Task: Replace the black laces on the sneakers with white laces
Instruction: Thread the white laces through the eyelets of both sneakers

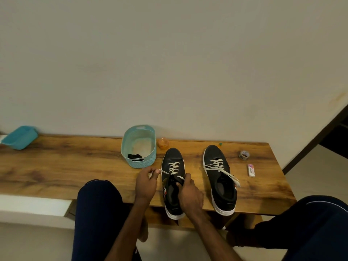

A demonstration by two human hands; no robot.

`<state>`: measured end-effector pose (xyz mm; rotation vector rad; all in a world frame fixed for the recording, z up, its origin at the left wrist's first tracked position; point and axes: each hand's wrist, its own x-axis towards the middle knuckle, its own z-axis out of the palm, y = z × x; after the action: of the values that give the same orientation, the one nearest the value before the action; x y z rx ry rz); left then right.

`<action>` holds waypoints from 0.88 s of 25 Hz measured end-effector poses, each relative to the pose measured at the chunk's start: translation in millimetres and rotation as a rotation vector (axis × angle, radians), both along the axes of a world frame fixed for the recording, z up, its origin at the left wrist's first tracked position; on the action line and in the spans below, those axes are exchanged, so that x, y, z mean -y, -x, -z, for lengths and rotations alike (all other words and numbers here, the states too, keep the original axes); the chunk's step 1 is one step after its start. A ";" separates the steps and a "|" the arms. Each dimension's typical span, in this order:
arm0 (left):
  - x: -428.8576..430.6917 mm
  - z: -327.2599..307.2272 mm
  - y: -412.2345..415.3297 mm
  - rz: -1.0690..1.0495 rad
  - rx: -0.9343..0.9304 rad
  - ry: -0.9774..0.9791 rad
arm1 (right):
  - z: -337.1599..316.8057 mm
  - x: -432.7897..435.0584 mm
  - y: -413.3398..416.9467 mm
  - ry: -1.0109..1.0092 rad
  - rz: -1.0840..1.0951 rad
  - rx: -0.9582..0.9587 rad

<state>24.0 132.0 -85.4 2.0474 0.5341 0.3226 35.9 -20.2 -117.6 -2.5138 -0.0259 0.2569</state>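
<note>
Wall (pixel 169 63): plain and pale, rising straight behind the far edge of the worktop.
Worktop (pixel 75 166): wood grain, long axis left to right. Pale floor shows past its right end.
Legs: dark trousers, one knee (pixel 98 194) against the near edge, the other (pixel 320 213) beyond the near right corner.
Held sneaker (pixel 172 157): black with a white sole, at the middle of the worktop. Long axis runs near edge to far edge, toe to the wall, heel overhanging the near edge.
Free sneaker (pixel 213 154): just right of the first and apart from it, same heading, heel also over the near edge.
Basket (pixel 139 162): teal, oval, left of the held sneaker's toe. The black lace (pixel 134 156) lies bunched inside.
Tub (pixel 19 137): blue, tilted, at the far left corner.
Right hand (pixel 189 194): reaches over the held sneaker's opening, fingers curled and clamped on its upper by the top eyelets.
Left hand (pixel 146 182): just left of that sneaker, fingers pinched together on a loose end of the white lace (pixel 174 167).
Second white lace (pixel 218 165): threaded in the free sneaker, loose ends trailing right.
Small items: orange jar (pixel 162 143) at the far edge; tape roll (pixel 244 155) and eraser pack (pixel 251 170) near the right end.
</note>
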 end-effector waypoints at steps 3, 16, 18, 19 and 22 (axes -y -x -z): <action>-3.1 -0.2 4.9 0.062 -0.113 -0.084 | -0.8 -3.0 1.2 0.033 0.019 -0.014; -22.0 -128.3 24.2 0.221 0.031 0.272 | -148.9 31.1 -45.7 -0.574 -0.170 -0.241; -16.5 -151.5 20.6 0.243 0.119 0.308 | -179.5 35.7 -44.9 -0.778 -0.194 -0.302; -12.5 -161.2 19.0 0.265 0.153 0.359 | -188.1 38.4 -43.7 -0.847 -0.208 -0.336; 1.2 -175.4 13.8 0.287 0.233 0.492 | -198.6 43.0 -37.0 -0.970 -0.253 -0.395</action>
<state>10.2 130.8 90.0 1.5553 0.1491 0.2257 72.9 -63.2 81.0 -1.4654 -0.2471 0.6564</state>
